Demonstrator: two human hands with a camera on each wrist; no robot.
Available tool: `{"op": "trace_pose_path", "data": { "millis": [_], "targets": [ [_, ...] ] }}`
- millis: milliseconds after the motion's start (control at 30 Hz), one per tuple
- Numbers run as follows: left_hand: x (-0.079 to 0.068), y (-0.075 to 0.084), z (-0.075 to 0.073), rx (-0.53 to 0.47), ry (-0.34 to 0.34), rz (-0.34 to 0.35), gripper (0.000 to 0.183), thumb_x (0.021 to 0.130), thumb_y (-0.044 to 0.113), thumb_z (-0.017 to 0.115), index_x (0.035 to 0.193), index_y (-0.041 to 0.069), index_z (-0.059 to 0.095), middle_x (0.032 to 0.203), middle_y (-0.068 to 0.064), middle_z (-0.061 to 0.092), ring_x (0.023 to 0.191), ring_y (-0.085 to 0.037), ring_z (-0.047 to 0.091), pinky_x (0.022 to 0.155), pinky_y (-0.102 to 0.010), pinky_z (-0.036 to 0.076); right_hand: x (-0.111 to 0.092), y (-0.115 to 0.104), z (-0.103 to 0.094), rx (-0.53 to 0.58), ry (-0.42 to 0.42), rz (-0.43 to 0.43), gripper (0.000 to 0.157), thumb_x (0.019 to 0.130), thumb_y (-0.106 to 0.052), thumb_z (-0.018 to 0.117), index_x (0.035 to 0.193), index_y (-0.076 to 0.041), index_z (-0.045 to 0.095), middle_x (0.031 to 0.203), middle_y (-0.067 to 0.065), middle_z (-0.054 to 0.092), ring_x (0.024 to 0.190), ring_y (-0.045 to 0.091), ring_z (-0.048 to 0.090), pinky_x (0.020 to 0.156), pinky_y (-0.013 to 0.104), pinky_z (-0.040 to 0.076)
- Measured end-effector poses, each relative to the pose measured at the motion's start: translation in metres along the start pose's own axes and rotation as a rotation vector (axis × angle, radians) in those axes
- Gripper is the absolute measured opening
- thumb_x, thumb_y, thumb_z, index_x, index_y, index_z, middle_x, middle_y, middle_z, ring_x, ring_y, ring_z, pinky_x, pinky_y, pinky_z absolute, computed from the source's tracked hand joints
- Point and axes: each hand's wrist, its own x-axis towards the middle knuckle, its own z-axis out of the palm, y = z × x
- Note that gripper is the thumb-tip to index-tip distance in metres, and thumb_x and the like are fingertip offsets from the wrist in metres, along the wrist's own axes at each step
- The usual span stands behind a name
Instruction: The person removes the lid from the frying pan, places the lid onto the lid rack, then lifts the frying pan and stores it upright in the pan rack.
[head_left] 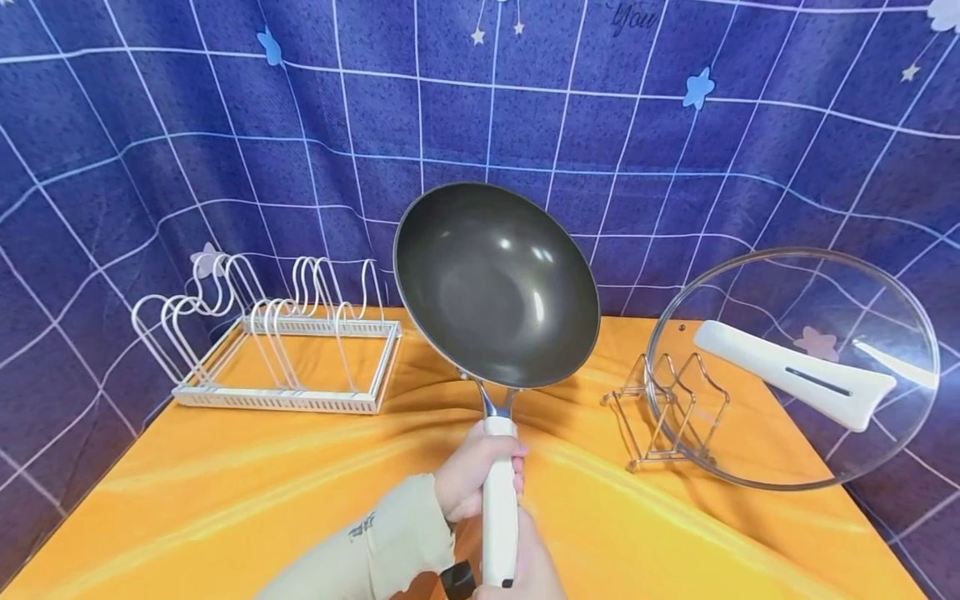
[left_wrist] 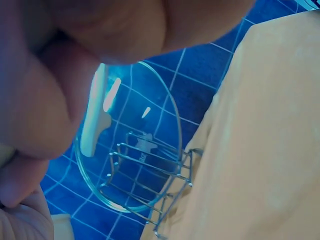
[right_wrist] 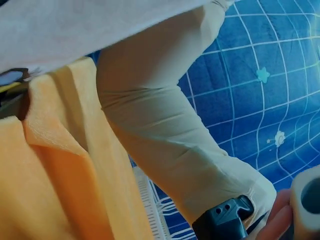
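A dark non-stick frying pan (head_left: 491, 287) is held up in the middle of the head view, its inside facing me. Its white handle (head_left: 499, 500) points down toward me. My left hand (head_left: 476, 471) grips the handle close below the metal bracket. Lower down, my right hand (head_left: 531, 560) holds the handle's end, partly cut off by the frame edge. In the left wrist view, the left hand's fingers (left_wrist: 115, 25) fill the top left. The hollow handle end (right_wrist: 306, 200) shows at the right wrist view's lower right.
A white dish rack (head_left: 285, 400) stands on the orange cloth (head_left: 247, 483) at the left. On the right, a large glass lid (head_left: 757, 417) with a white grip (head_left: 795, 372) stands upright in a small wire rack (head_left: 667, 417). A blue checked curtain (head_left: 465, 117) hangs behind.
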Motion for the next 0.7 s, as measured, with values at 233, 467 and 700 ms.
{"op": "trace_pose_path", "data": {
  "millis": [233, 467, 700],
  "targets": [
    [-0.002, 0.008, -0.002, -0.061, -0.085, 0.002, 0.02, 0.085, 0.002, 0.054, 0.097, 0.011, 0.041, 0.07, -0.001, 0.051, 0.057, -0.011, 0.052, 0.059, -0.024, 0.049, -0.002, -0.004, -0.006, 0.018, -0.085, -0.09, 0.072, 0.064, 0.004, 0.063, 0.125, 0.015, 0.028, 0.083, 0.005, 0.058, 0.072, 0.01, 0.056, 0.063, 0.022, 0.046],
    [-0.003, 0.015, -0.007, -0.056, -0.174, 0.02, 0.018, 0.084, -0.001, 0.052, 0.096, 0.011, 0.044, 0.075, -0.002, 0.052, 0.064, -0.013, 0.055, 0.067, -0.027, 0.052, -0.003, -0.014, -0.006, 0.117, -0.153, -0.085, 0.074, 0.065, 0.006, 0.06, 0.128, 0.015, 0.022, 0.09, 0.007, 0.056, 0.068, 0.011, 0.061, 0.062, 0.025, 0.054],
    [-0.004, 0.019, -0.007, -0.048, -0.231, 0.033, 0.017, 0.084, -0.001, 0.051, 0.094, 0.012, 0.045, 0.075, -0.002, 0.053, 0.064, -0.014, 0.058, 0.068, -0.027, 0.053, -0.003, -0.012, -0.008, 0.168, -0.184, -0.133, 0.075, 0.067, 0.007, 0.058, 0.13, 0.017, 0.017, 0.09, 0.008, 0.055, 0.067, 0.012, 0.063, 0.062, 0.03, 0.057]
  ]
}}
